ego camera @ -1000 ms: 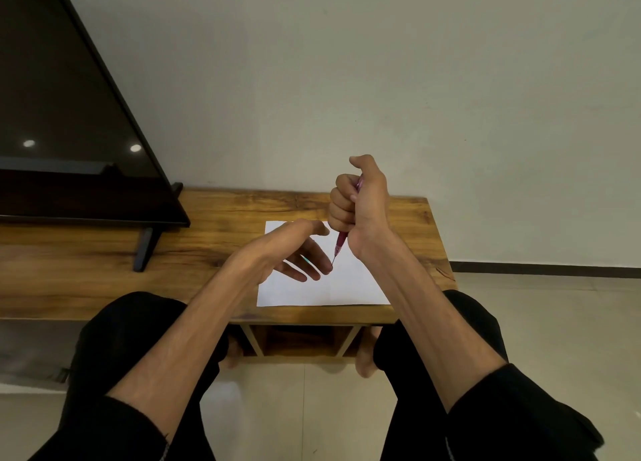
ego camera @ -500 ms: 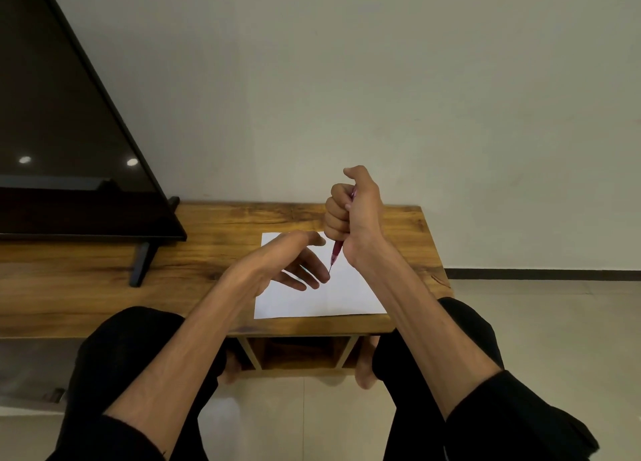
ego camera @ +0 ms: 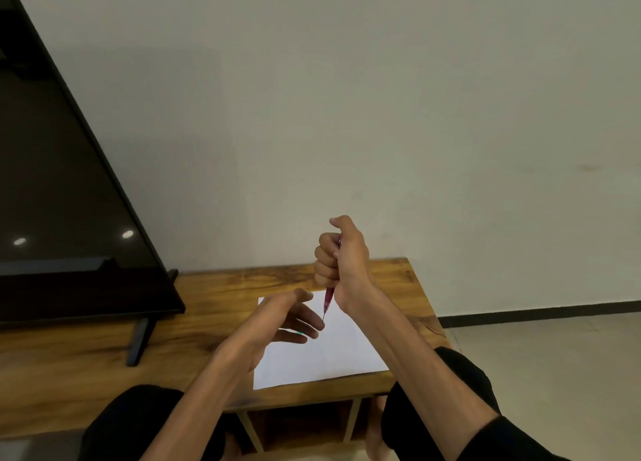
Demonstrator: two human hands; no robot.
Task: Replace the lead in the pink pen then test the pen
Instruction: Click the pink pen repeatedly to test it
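Note:
My right hand is a fist around the pink pen, held upright with its tip down and my thumb at its top end. A thin dark lead sticks out of the tip. My left hand hovers just below, fingers spread, and one fingertip touches the lead's lower end. Both hands are above a white sheet of paper lying on the wooden table. Most of the pen's body is hidden inside the fist.
A large dark TV stands on the table's left side, one black foot resting near the paper. A plain wall rises behind. My knees in black trousers sit at the table's near edge, with tiled floor at right.
The view has tilted upward, so hands and table sit lower in frame. The left fingertip now meets the lead tip; the right fist's grip on the pen is unchanged.

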